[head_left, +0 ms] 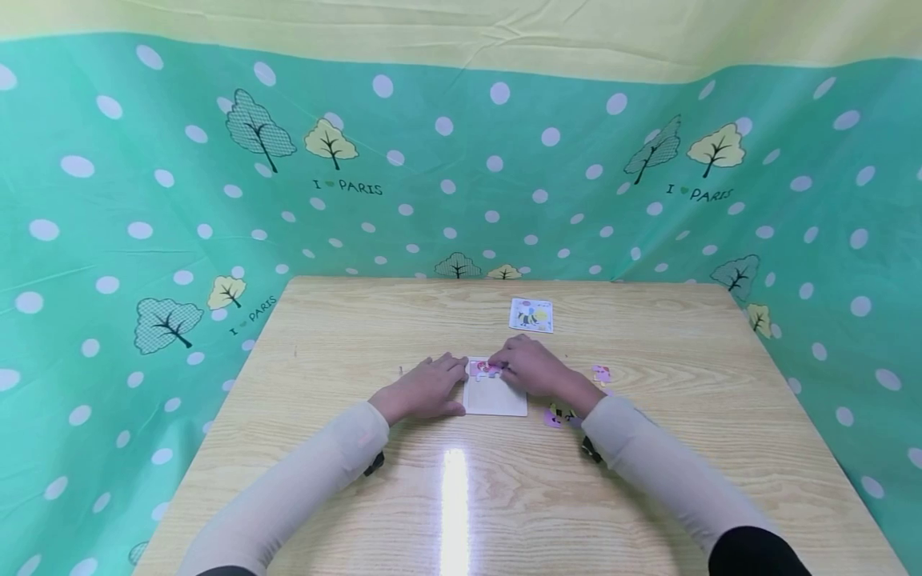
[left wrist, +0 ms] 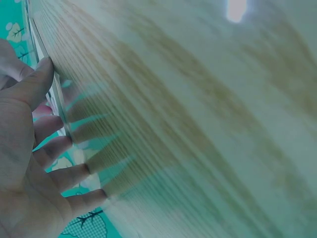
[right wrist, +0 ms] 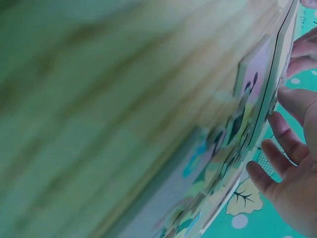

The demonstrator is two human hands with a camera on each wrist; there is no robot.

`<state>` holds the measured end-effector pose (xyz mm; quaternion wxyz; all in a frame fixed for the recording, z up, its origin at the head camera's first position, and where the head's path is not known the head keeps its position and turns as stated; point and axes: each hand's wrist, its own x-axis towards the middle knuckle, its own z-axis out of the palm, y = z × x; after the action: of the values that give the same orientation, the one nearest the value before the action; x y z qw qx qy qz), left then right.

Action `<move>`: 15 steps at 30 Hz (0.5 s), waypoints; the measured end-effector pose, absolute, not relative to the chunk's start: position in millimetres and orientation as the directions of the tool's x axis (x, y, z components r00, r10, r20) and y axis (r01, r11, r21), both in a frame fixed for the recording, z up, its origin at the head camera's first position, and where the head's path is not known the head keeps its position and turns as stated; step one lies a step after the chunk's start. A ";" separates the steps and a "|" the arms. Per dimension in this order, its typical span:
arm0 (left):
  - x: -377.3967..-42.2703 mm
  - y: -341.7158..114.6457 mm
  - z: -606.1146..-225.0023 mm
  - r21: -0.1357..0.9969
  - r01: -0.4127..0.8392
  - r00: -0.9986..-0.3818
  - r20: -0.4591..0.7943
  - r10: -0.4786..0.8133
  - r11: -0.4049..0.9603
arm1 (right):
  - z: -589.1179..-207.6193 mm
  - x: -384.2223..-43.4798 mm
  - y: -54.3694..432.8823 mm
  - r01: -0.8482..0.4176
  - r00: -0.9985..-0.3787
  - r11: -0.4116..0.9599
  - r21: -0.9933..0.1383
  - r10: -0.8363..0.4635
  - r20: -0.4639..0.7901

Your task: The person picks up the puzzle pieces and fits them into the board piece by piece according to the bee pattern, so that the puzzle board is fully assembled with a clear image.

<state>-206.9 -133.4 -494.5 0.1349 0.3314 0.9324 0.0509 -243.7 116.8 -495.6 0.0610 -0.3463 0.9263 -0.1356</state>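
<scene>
A white puzzle board (head_left: 495, 398) lies on the table, with pink picture pieces (head_left: 481, 369) along its far edge. My left hand (head_left: 426, 389) steadies the board's left side, thumb near the front corner and fingers farther back; in the left wrist view, this hand (left wrist: 29, 124) has its fingers extended and spread. At the far right part of the board, my right hand (head_left: 535, 366) holds a puzzle piece by the fingertips, which mostly cover it. The right wrist view shows that hand (right wrist: 297, 144) with thumb and forefinger close together at the board.
Loose puzzle pieces (head_left: 554, 417) lie right of the board, partly under the right forearm. Another pink piece (head_left: 601, 373) is farther right. Behind the board lies a square picture card with a bee (head_left: 531, 315). A dotted green cloth (head_left: 403, 160) hangs around the wooden table (head_left: 346, 512).
</scene>
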 end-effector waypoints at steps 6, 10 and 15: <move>-207.5 -133.9 -494.2 0.176 0.613 -0.739 -0.217 0.637 0.771 | -495.1 -243.4 111.4 -0.615 -0.761 0.740 -0.272 -0.647 -0.039; -207.4 -134.1 -494.7 0.178 0.614 -0.738 -0.216 0.640 0.769 | -494.9 -242.9 109.7 -0.608 -0.769 0.751 -0.257 -0.638 -0.042; -207.0 -134.6 -494.6 0.182 0.611 -0.739 -0.217 0.638 0.770 | -495.0 -241.9 108.8 -0.625 -0.766 0.749 -0.220 -0.643 -0.013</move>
<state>-207.0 -134.6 -494.6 0.1343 0.3353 0.9312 0.0496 -241.9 108.8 -495.0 0.0439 -0.3395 0.9340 -0.1019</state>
